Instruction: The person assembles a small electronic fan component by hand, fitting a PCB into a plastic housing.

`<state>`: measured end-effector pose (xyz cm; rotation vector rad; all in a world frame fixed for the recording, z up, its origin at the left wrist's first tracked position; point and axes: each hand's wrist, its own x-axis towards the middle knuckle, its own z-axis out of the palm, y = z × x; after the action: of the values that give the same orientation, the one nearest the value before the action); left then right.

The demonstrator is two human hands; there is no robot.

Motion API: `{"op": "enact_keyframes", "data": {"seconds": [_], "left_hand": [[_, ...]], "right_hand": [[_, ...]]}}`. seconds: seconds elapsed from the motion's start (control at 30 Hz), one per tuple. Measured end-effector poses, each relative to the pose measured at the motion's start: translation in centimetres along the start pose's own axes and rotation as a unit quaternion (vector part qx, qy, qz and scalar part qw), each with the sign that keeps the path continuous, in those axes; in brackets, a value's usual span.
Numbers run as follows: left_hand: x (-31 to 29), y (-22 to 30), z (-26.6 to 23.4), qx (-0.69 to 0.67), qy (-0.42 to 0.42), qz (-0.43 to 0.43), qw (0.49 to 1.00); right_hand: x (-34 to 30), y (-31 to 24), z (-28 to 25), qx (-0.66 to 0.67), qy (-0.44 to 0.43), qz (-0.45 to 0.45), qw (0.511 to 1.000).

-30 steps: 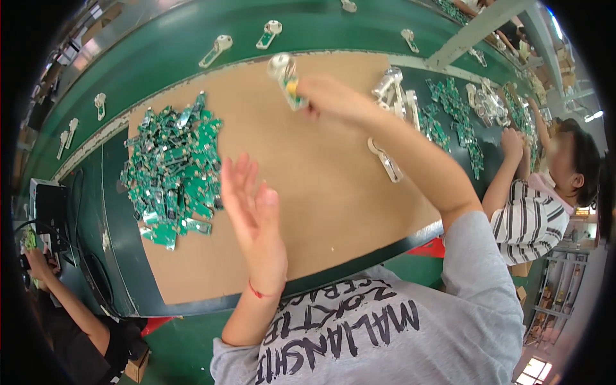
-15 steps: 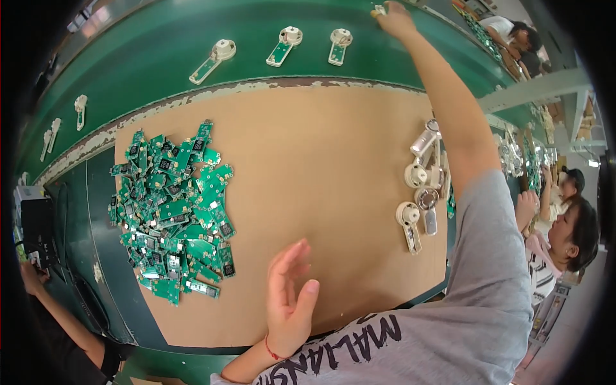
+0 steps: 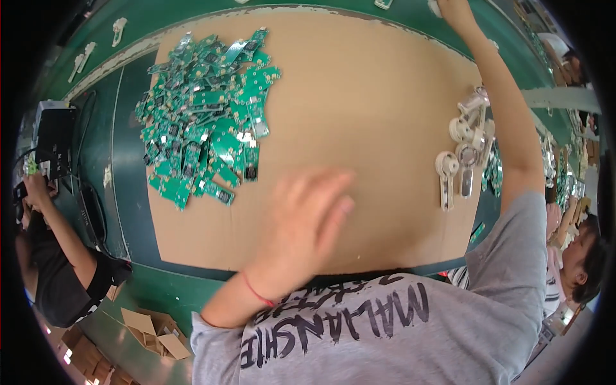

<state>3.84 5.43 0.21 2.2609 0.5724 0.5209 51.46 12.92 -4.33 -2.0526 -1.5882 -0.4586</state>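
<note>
At the lower edge, can see a grey shirt (image 3: pixel 359 346) with large black lettering in rows, bent and partly lost among the folds. At lower left, on the floor (image 3: pixel 115 305), can make out an open carton (image 3: pixel 154 333) with splayed flaps, but not its contents.

Over the near part of the brown sheet (image 3: pixel 359 128), find the left hand (image 3: pixel 308 224), blurred, open, with fingers loosely extended and nothing visible in its hold. Under the sheet, see the dark counter (image 3: pixel 131 218), with a loose board (image 3: pixel 477 232) just beside the sheet's right edge. On the counter's left part, note a black block (image 3: pixel 93 212) with pale writing too small to read.

On the sheet's left half, see a heap of green boards (image 3: pixel 205 115), overlapping too densely to count. Near the sheet's right edge, find a cluster of white handles (image 3: pixel 447 179), some overlapping, one with a tiny dark mark, unreadable.

Farther, at the top edge over the green strip (image 3: pixel 359 9), find the right hand (image 3: pixel 457 13), partly cut off, with a pale piece (image 3: pixel 434 8) at its fingertips, also cut off. Cannot tell how far closed, or whether gripping the piece. Along the strip's left end, see more handles (image 3: pixel 119 31).
</note>
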Motion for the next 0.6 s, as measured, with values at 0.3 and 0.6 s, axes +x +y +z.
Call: {"op": "enact_keyframes", "data": {"seconds": [0.3, 0.6], "left_hand": [[4.6, -8.2, -2.7, 0.334, 0.087, -0.003, 0.939], [-2.9, -4.1, 0.6, 0.117, -0.027, 0.182, 0.976]], "right_hand": [[-15.5, -22.7, -13.0, 0.406, -0.358, 0.206, 0.815], [-25.7, -28.0, -15.7, 0.598, -0.375, 0.271, 0.654]]}}
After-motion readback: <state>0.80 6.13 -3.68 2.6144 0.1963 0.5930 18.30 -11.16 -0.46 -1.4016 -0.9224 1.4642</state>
